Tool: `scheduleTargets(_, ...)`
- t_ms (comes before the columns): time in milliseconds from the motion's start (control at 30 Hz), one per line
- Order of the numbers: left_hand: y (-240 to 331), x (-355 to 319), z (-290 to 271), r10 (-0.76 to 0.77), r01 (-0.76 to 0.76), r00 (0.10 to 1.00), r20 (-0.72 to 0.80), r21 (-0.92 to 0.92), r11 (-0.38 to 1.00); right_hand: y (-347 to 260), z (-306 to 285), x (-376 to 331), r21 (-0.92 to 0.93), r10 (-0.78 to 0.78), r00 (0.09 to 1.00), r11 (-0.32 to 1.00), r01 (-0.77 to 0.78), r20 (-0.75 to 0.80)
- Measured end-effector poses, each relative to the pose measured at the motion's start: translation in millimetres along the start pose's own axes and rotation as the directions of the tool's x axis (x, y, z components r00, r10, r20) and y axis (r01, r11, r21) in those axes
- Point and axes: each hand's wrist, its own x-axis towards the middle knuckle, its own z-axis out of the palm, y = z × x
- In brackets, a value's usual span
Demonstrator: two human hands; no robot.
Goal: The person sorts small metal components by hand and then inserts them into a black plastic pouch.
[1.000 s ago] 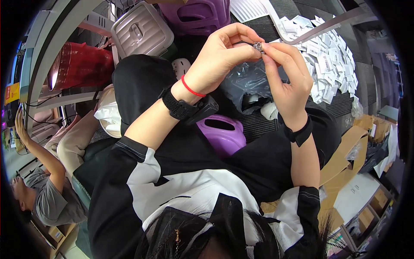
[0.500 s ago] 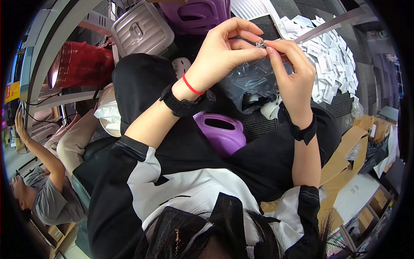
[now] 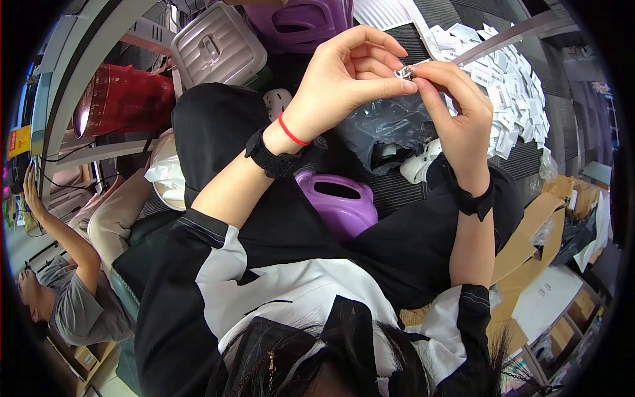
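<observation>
Your hands have barely shifted; upper centre of the frame, left hand (image 3: 344, 83) and right hand (image 3: 456, 109) both pinch a small metal part (image 3: 405, 73) at their fingertips; a purple plastic piece (image 3: 337, 205) sits below.

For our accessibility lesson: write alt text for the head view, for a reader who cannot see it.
Left hand and right hand pinch a small metal part between fingertips, above a seated person's lap. Below lie a purple tub, a plastic bag and a pile of white tags.

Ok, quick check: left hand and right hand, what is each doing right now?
Left hand: closed, fingertips pinching a small metal part.
Right hand: closed, thumb and forefinger pinching the same small metal part from the other side.
</observation>
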Motion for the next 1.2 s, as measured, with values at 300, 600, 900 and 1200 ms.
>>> scheduleTargets(300,-1,-1,-1,0.057,-0.059,0.997,0.049,0.032,0.998,-4,-9,0,-0.179,-0.181,0.981,0.965,0.191,0.073)
scheduleTargets(600,1,-2,2,0.053,-0.052,0.997,0.059,-0.004,0.999,-7,-8,-3,-0.184,-0.226,0.972,0.955,0.233,0.061)
scheduleTargets(900,4,-3,5,0.088,-0.088,0.993,0.076,-0.006,0.996,-4,-7,-7,-0.247,-0.293,0.955,0.923,0.295,0.048)
scheduleTargets(1200,5,-9,9,0.144,-0.143,0.989,0.027,-0.017,0.99,-4,-4,-11,-0.242,-0.338,0.941,0.91,0.336,0.035)
